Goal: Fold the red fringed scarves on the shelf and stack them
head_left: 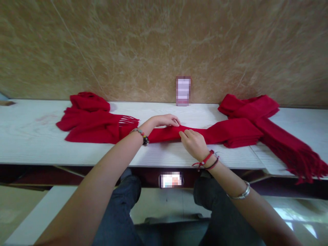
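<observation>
A long red scarf lies along the white table, narrow in the middle and bunched at the right, its fringed end hanging over the front edge. My left hand pinches the scarf's far edge at the table's middle, fingers closed on the cloth. My right hand grips the near edge of the same narrow part, fingers curled over it. A folded pile of red scarf with a fringe lies to the left, just beyond my left wrist.
A small card stands against the marbled brown wall behind the table. A phone sits on a lower ledge between my knees. A light bench runs lower left.
</observation>
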### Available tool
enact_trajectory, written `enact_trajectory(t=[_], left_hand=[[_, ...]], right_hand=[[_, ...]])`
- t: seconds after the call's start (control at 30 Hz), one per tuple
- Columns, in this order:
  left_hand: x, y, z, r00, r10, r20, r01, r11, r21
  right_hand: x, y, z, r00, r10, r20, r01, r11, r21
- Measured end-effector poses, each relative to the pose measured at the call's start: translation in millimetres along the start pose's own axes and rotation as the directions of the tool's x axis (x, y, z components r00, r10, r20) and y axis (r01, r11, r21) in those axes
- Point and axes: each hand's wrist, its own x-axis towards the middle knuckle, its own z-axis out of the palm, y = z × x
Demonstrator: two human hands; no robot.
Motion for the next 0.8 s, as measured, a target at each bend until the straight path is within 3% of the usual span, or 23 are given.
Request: enact_trajectory(t=[0.17,0.3,0.43,0.53,0.63,0.73,0.8], left_hand=[[-0.5,22.6,-0.5,0.969,0.097,-0.225,-0.177,0.912,-0.37],[11.7,68.5,-6.8,0.939,0.136,-0.315,-0.287,0.813,-0.506],[43.3,120.8,-14.1,0.895,0.26,-0.363,-0.426,0.736,-0.525],[77.1,155.0,-7.7,0.849,0.381,-0.365,-0.52,0.72,-0.46],[102.6,175.4,20.3,0.825,0.45,-0.342,-0.549,0.781,-0.297],[104.8,174.4,67.9,0.867,0.399,-0.3,-0.408,0.912,0.035],[94.9,163.9,100.6,0.908,0.356,-0.22,-0.294,0.916,0.272]], right_hand=[[1.7,7.3,-9.0,0.959,0.249,-0.134,-0.222,0.956,0.191],[7.7,33.3,-36.6,0.898,0.324,-0.299,-0.203,0.905,0.373],[6.9,76.3,-78.5,0.839,0.358,-0.41,-0.195,0.901,0.388],[-6.4,113.7,-100.2,0.769,0.471,-0.432,-0.291,0.86,0.419],[-32.6,149.0,-99.7,0.682,0.637,-0.359,-0.474,0.759,0.446],[-66.5,177.5,-76.8,0.589,0.786,-0.19,-0.661,0.603,0.446],[-87.6,192.0,-55.3,0.577,0.808,-0.118,-0.696,0.562,0.446]])
